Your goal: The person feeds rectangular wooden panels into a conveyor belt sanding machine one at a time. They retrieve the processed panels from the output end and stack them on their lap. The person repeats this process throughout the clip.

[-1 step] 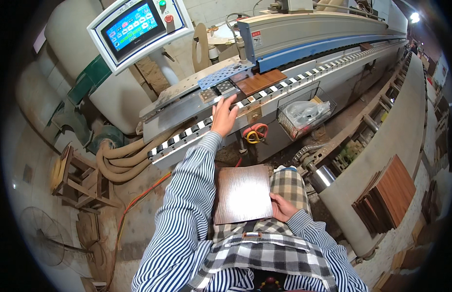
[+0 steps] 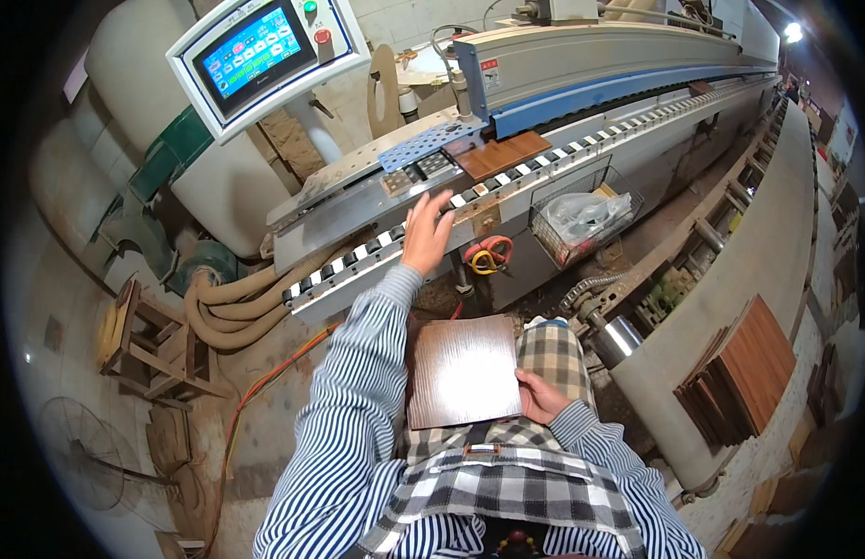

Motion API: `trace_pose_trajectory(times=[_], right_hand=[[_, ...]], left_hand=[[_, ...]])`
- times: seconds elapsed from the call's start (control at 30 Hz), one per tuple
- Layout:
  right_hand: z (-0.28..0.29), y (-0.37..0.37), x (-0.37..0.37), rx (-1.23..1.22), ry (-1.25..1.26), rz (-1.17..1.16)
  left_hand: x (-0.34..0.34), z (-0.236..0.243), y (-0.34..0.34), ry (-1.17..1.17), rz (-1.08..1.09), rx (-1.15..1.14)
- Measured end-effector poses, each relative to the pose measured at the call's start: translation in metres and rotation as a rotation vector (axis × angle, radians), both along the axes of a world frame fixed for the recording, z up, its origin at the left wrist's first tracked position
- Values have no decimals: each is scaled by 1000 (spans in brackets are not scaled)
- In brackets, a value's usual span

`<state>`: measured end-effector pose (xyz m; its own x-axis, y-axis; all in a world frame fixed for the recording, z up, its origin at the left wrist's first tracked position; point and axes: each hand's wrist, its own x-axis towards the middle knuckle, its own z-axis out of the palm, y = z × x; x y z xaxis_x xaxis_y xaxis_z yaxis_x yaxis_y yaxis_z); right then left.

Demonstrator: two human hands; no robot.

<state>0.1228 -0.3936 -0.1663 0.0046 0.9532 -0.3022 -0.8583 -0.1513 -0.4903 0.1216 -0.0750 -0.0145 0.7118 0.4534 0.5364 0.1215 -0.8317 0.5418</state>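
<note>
My left hand [image 2: 425, 233] reaches up to the machine's strip of black-and-white rollers [image 2: 367, 252], fingers apart and holding nothing; whether the fingertips touch it I cannot tell. Just beyond, a brown wood-grain board [image 2: 502, 154] lies on the machine bed, beside a perforated blue plate [image 2: 409, 149]. Low in front of me, my right hand [image 2: 541, 399] grips the right edge of a squarish, glossy brown panel [image 2: 460, 373] at my checked-cloth lap area, thumb on its face.
A touchscreen console [image 2: 251, 61] stands upper left. A wire basket [image 2: 586, 228] and red-and-yellow scissors [image 2: 488, 256] hang on the machine front. At right runs a belt conveyor [image 2: 712, 298] bearing stacked boards [image 2: 740, 368]. Hoses [image 2: 223, 321], a wooden stand [image 2: 143, 345] and a fan [image 2: 74, 447] are left.
My left hand has shifted very slightly down and left, still with fingers apart. The panel in my right hand is almost unmoved.
</note>
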Motion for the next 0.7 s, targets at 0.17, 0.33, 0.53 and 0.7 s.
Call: trace_pose_trajectory(times=[0.17, 0.33, 0.53, 0.7], right_hand=[[14, 1, -5, -79, -136, -2], [21, 5, -11, -134, -245, 4], [13, 10, -14, -188, -333, -12], [14, 7, -16, -194, -381, -34]], left_hand=[[-129, -15, -62, -25, 108, -158], [-250, -103, -96, -11, 283, -654], [-275, -104, -146, 133, 378, -765], [-268, -101, -148, 94, 290, -910]])
